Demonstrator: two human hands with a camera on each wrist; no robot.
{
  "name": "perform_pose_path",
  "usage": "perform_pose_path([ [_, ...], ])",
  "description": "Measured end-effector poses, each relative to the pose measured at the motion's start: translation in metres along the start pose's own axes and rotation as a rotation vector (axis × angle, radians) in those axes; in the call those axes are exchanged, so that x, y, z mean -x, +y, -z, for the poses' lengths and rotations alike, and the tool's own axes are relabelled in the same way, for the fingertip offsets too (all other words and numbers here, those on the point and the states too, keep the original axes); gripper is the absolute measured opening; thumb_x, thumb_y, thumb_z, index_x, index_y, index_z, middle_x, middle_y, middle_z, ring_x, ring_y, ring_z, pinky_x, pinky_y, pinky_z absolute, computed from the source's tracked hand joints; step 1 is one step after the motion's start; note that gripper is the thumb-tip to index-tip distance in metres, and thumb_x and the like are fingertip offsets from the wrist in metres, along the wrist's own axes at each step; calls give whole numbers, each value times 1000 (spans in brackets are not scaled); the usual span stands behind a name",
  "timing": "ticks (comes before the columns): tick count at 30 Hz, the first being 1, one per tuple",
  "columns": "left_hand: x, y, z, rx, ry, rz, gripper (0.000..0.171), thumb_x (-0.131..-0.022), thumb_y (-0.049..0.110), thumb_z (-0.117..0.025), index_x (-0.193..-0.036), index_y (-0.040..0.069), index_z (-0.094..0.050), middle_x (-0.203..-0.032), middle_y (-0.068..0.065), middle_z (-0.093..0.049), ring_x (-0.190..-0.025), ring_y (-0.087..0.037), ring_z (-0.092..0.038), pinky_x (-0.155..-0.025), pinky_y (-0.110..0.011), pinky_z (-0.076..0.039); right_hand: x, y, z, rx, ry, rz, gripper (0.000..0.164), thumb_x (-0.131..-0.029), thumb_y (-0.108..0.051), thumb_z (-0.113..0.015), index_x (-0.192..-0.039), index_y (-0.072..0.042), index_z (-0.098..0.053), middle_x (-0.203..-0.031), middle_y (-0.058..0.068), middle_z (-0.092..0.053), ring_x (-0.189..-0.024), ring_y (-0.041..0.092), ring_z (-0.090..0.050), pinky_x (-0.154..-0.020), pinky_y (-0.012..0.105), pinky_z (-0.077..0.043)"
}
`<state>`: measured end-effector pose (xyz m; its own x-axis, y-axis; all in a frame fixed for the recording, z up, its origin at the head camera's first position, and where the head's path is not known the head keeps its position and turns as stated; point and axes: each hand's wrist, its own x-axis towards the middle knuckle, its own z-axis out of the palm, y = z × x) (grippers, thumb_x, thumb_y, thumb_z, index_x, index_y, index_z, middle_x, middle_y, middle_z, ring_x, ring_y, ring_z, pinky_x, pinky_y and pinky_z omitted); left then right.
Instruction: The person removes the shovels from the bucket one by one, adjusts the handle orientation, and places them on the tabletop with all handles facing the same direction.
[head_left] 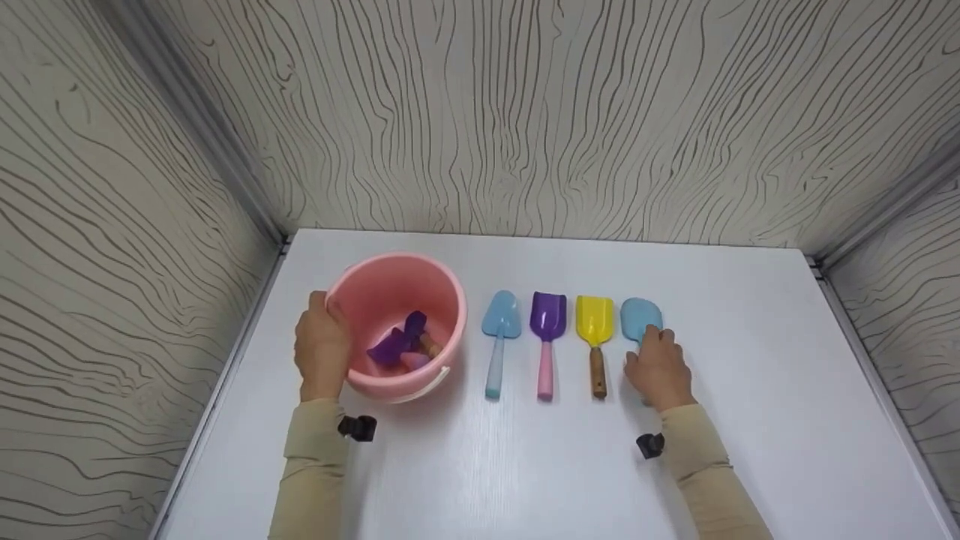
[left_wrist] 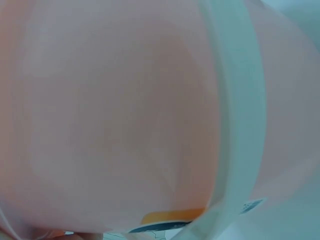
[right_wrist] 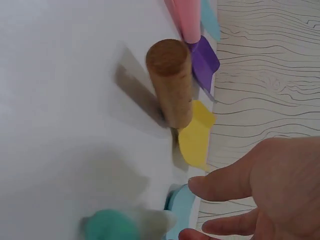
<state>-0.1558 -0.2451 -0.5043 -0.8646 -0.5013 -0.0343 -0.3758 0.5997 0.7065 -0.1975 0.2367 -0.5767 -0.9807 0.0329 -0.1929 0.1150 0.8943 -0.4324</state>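
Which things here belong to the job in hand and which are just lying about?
In the job, judging by the hands:
pink bucket, held by the left hand
rightmost blue shovel, under the right hand

Lying untouched, perhaps for later:
other blue shovel
pink-handled purple shovel
wooden-handled yellow shovel
purple pieces inside the bucket

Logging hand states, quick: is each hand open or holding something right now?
Left hand: closed, holding the pink bucket at its rim.
Right hand: open, at the rightmost blue shovel.

Pink bucket (left_wrist: 115, 115); orange-and-dark label (left_wrist: 170, 217) near the frame's bottom, wording unreadable; small printed patch (left_wrist: 253, 205), too blurred to read
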Motion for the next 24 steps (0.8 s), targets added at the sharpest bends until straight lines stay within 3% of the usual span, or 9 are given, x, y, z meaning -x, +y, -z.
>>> perform_pose_path([
  [6,0,0,-1,3,-12,19,39,-117,29,-31,-138,2,-50,-129,-31,-66,-115,-51,-68,-87,-66,-55,-11,-28,20,-2,-27,55,60,-108,-17,-57,-153,16,-34,-145,41,-44,-120,51,-57,-99,63,-54],
  [10,-1,-2,-2,2,-3,10,39,-117,30,-31,-137,2,-51,-128,-31,-66,-115,-52,-67,-86,-67,-54,-15,-53,39,-16,19,145,60,-109,-17,-57,-156,14,-36,-148,39,-47,-132,54,-56,-104,64,-51],
  [18,-1,-2,-1,24,-3,-2,38,-117,30,-31,-136,2,-51,-127,-30,-66,-115,-50,-67,-87,-65,-54,-21,-125,70,-42,137,372,53,-108,-19,-61,-153,5,-47,-136,28,-60,-120,45,-66,-97,59,-57],
  [24,1,-2,-2,34,35,-40,36,-116,27,-34,-131,1,-54,-122,-31,-68,-112,-52,-68,-85,-68,-53,-22,-173,75,-17,184,513,44,-108,-17,-61,-147,2,-55,-129,22,-63,-112,39,-70,-95,53,-59],
])
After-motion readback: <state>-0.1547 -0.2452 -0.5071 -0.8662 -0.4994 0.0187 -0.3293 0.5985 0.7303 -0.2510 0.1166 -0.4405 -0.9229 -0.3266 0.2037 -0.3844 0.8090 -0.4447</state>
